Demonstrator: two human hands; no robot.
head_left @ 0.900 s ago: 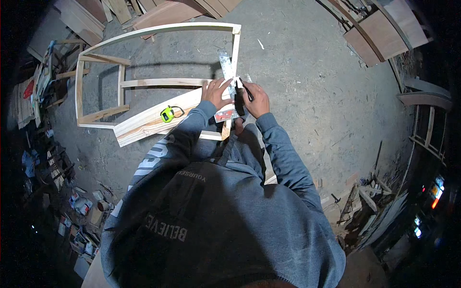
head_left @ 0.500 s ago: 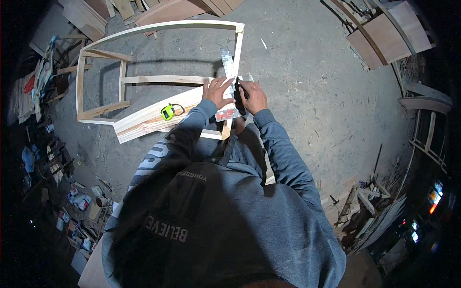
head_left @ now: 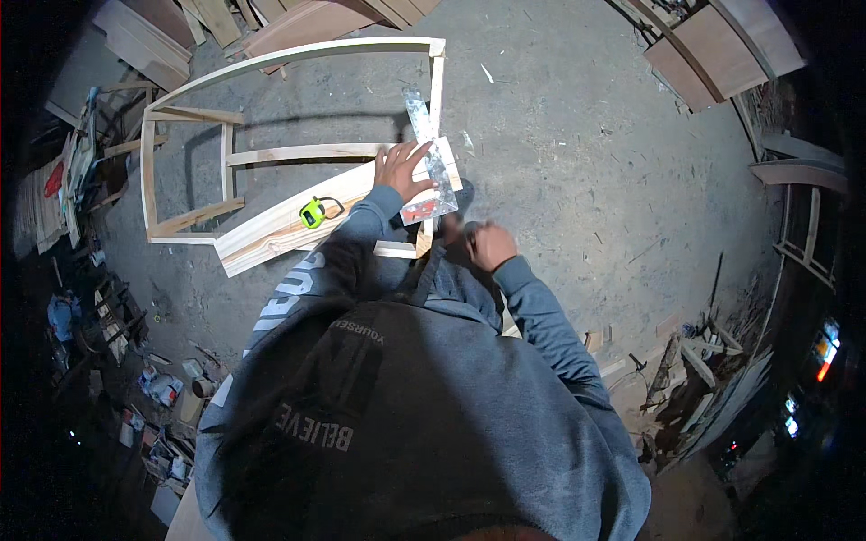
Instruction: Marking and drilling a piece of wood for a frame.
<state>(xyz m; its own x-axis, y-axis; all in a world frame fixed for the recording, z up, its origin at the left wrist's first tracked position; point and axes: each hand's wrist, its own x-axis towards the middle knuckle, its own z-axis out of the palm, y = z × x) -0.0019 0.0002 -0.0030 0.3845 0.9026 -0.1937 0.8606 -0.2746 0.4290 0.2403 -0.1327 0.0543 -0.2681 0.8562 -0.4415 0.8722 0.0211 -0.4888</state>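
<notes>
My left hand (head_left: 401, 171) lies with fingers spread on a pale wooden board (head_left: 262, 241), against a metal straightedge (head_left: 439, 180) that crosses the board near its right end. My right hand (head_left: 489, 245) is closed, right of and below the straightedge, just off the board; what its curled fingers hold is hidden or too dark to name. A green tape measure (head_left: 313, 212) rests on the board, left of my left hand. The board lies across a curved pale timber frame (head_left: 149, 180), whose inner crosspieces show behind it.
Plywood sheets (head_left: 298, 32) lie at the back, curved panels (head_left: 690, 63) at the upper right, a curved wooden piece (head_left: 794, 176) at the right. Leaning boards (head_left: 50, 198) and clutter (head_left: 167, 388) line the left side; offcuts (head_left: 699, 361) pile at the lower right.
My right hand has moved down and right, away from the straightedge, where earlier it held a black pen-like tool. My left hand has stayed in place on the board.
</notes>
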